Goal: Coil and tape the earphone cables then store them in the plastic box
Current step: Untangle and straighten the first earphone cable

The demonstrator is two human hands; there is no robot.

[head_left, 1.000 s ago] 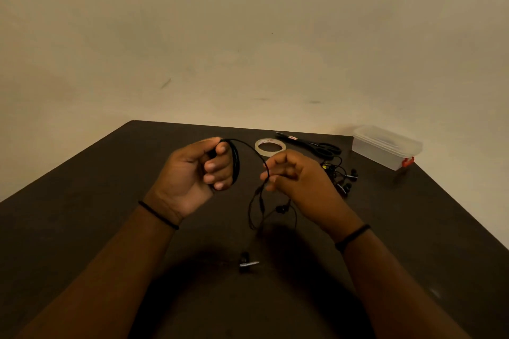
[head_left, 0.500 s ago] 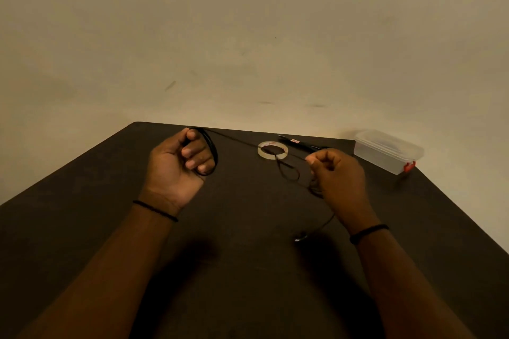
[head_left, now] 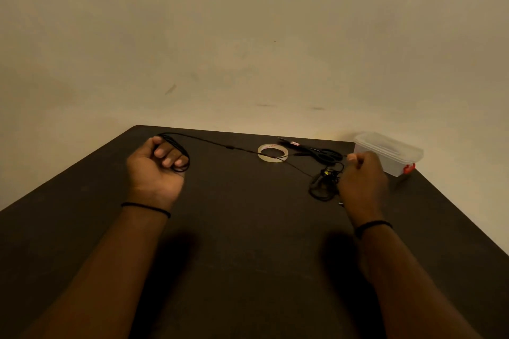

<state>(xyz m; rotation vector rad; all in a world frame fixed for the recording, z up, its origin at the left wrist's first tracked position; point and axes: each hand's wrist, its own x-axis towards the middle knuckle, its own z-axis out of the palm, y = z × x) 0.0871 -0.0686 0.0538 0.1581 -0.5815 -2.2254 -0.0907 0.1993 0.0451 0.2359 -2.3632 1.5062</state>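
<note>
The left hand is curled round a coil of thin black earphone cable looped over its fingers. From the coil the cable runs taut to the right, above a flat roll of clear tape, to the right hand, whose fingertips pinch it. Just left of that hand a tangled heap of black earphones lies on the dark tabletop, near black-handled scissors. A lidded clear plastic box with a red clasp sits at the far right.
</note>
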